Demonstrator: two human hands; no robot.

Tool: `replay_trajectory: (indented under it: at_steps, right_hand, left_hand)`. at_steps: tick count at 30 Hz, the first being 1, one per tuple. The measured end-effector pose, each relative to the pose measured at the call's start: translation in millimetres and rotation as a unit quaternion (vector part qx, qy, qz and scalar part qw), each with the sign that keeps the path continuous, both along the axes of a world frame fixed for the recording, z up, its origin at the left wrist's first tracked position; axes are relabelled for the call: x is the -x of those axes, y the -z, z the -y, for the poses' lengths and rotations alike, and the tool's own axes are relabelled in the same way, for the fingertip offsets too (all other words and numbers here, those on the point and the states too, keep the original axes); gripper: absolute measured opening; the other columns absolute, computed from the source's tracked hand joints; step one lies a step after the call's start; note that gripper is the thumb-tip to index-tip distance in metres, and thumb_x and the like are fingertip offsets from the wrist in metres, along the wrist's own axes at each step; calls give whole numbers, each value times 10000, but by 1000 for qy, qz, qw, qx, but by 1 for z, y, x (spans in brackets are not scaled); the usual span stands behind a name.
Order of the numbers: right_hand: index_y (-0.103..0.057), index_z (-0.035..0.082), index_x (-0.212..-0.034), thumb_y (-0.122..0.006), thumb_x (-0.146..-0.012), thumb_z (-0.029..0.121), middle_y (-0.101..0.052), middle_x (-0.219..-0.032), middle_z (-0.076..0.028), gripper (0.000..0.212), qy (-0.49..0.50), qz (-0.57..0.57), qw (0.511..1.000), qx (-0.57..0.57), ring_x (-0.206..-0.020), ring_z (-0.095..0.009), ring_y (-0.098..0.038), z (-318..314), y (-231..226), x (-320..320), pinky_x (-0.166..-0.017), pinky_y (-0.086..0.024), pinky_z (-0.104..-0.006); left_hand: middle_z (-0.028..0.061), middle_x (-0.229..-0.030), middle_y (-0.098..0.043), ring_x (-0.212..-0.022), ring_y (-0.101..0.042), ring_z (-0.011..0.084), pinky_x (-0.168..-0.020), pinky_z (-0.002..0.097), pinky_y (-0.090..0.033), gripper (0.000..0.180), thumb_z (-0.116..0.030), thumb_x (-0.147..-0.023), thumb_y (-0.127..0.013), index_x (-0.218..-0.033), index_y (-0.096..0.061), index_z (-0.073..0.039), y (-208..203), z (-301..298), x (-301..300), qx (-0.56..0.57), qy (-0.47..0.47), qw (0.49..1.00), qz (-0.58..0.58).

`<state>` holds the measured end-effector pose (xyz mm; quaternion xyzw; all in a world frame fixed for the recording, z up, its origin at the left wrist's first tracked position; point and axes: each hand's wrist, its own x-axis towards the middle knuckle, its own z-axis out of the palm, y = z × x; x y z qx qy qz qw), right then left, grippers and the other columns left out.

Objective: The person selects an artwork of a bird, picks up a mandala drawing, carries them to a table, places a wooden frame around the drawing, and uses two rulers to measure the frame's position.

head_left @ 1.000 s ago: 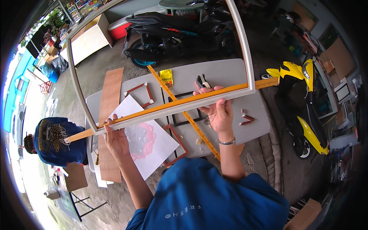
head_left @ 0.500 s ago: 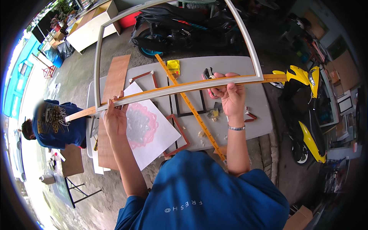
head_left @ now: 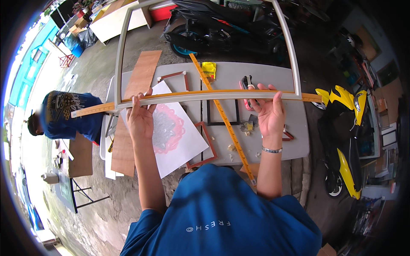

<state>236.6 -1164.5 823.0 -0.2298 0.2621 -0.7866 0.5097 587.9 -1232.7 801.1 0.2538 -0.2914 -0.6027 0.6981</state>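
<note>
A large white rectangular picture frame point(head_left: 121, 55) stands upright before me, with its top edge cut off by the view. Against its lower rail lies a long yellow ruler point(head_left: 94, 110), sticking out past both corners. My left hand point(head_left: 141, 119) is closed round the rail and ruler near the left corner. Toward the right corner, my right hand point(head_left: 270, 117) grips both as well, fingers behind and thumb in front. Below the frame, on the grey table point(head_left: 290, 141), lie a sheet with a pink and grey picture point(head_left: 166, 128) and a second yellow ruler point(head_left: 225, 126).
Small brown frames point(head_left: 203, 160), a black frame point(head_left: 222, 123), a yellow packet point(head_left: 208, 69) and a brown board point(head_left: 143, 72) lie on the table. A black motorcycle point(head_left: 230, 36) stands beyond; a yellow-black one point(head_left: 348, 149) is right. A person point(head_left: 72, 113) bends at the left.
The frame and ruler have turned from sloping up rightward to nearly level, still held in both hands. The whole view has shifted slightly.
</note>
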Motion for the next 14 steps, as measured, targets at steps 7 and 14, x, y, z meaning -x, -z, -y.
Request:
replay_trajectory:
  at_steps: [7,14]
  right_hand:
    - [-532,-35,-1132,-499,-1017,222,-679,-1074,-189,283,46,11,989,-138,-912,-301,-710,14,22,-3,-712,-646,-386]
    - [-538,-32,-1200,-563,-978,318,-693,-1060,-173,415,-153,44,984,-82,-824,-295,-720,36,123,43,-590,-603,-304]
  left_hand:
    - [39,-1046,-570,-1096,-617,289,-918,475,-539,128,-165,-1034,-467,-1141,-497,-103,-26,-18,22,133,-72,988,24]
    - [70,-1067,-526,-1077,-575,269,-1019,504,-437,215,-79,-1029,-440,-1241,-434,-117,-49,-26,35,223,-123,964,76]
